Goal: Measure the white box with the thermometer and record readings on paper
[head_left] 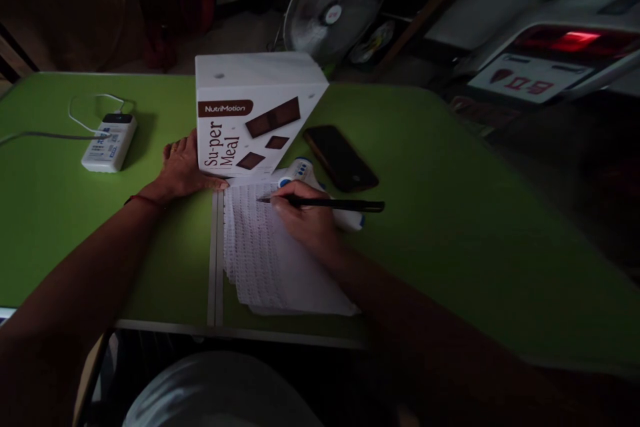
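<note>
A black pen (pixel 345 203) is pinched in my right hand (pixel 306 215), its tip on a sheaf of papers (pixel 255 253) covered in rows of small writing. My left hand (pixel 183 163) lies on the green table against the left side of a white "NutriMotion Su-per Meal" box (pixel 260 127). Its thumb stretches to the papers' top left corner, and some of its fingertips are hidden by the box. The box stands upright just beyond the papers. Under and behind my right hand lies a white and blue device (pixel 301 170), partly covered.
A dark phone (pixel 341 157) rests right of the box. On the left, a white power block (pixel 109 143) has cables attached. The green table (pixel 450 233) has a metal seam near the papers. Beyond it stand a fan (pixel 336 7) and a vehicle with a red light (pixel 575 40).
</note>
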Tool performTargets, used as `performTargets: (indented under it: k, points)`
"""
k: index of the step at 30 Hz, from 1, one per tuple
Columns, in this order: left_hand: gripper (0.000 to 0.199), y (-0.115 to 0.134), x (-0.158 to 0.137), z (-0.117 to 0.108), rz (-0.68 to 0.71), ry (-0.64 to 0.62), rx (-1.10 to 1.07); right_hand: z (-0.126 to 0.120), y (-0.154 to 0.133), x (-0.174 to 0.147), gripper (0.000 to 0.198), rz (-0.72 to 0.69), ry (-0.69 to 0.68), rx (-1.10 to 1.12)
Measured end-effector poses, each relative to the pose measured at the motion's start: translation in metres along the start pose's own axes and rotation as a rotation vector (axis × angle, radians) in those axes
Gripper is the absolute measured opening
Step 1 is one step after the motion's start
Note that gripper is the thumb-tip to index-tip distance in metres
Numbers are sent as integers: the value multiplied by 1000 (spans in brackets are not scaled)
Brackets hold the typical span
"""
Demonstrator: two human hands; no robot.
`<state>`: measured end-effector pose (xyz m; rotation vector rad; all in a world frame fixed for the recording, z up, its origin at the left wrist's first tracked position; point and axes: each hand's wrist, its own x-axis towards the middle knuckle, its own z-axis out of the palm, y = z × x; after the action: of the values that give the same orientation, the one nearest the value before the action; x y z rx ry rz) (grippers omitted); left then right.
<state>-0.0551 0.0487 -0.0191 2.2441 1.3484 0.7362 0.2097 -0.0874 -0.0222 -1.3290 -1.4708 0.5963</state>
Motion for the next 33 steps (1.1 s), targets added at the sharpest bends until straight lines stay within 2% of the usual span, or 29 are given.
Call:
performTargets:
  k: [3, 11, 18, 23, 33]
  points:
    - [140, 4, -1, -1, 2, -3, 28, 0, 1, 1, 8, 7, -12, -17]
    - [134, 31, -7, -15, -97, -125, 218, 0, 2, 2, 11, -5, -43, -22]
    - [133, 28, -5, -14, -81, -110, 204, -1, 3, 1, 12, -7, -36, -48]
    - [141, 31, -5, -14, -107, -118, 225, -1, 4, 3, 10, -26, -11, -10]
    - [131, 30, -5, -15, -84, -116, 238, 0, 4, 2, 9, -55, -7, -22]
